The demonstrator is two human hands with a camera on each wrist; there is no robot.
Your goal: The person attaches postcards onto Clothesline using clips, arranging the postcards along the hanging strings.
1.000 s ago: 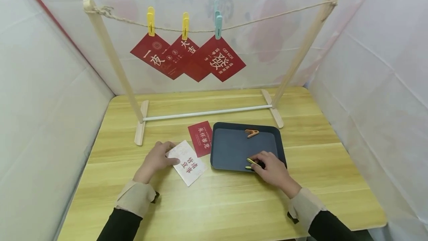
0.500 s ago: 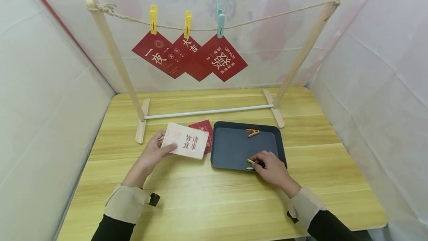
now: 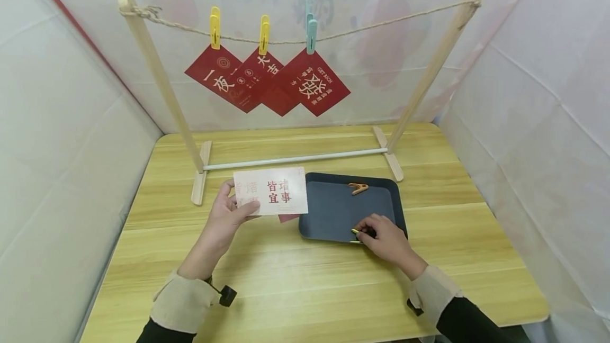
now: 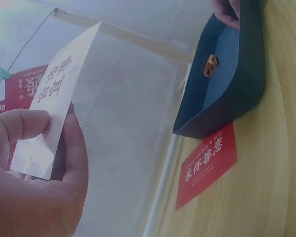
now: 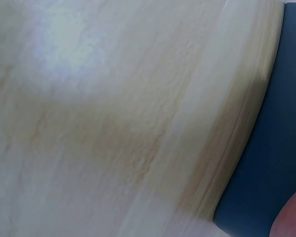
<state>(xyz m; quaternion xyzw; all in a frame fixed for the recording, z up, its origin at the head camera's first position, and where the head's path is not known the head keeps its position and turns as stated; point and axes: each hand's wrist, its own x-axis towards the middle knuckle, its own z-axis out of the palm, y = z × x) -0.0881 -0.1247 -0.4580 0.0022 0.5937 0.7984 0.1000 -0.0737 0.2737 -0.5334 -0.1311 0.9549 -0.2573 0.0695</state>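
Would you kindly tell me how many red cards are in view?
4: the left card, middle card and right card hang overlapping from the rope, and the fourth card lies on the table beside the tray. Others could be hidden behind these.

Head view: loose red card (image 3: 288,218) mostly hidden behind white card (image 3: 272,191), only a near bit shows. Left hand (image 3: 230,219): most fingers out of sight behind that card. Small print on it too small to read. Yellow clip (image 3: 355,231) largely covered by right hand (image 3: 385,241). Middle hung card (image 3: 280,97) partly overlapped by its right neighbour. Black sleeves (image 3: 469,322) cut off at near edge. Right wrist: tray (image 5: 266,163) cropped, bench (image 5: 98,158) blurred.
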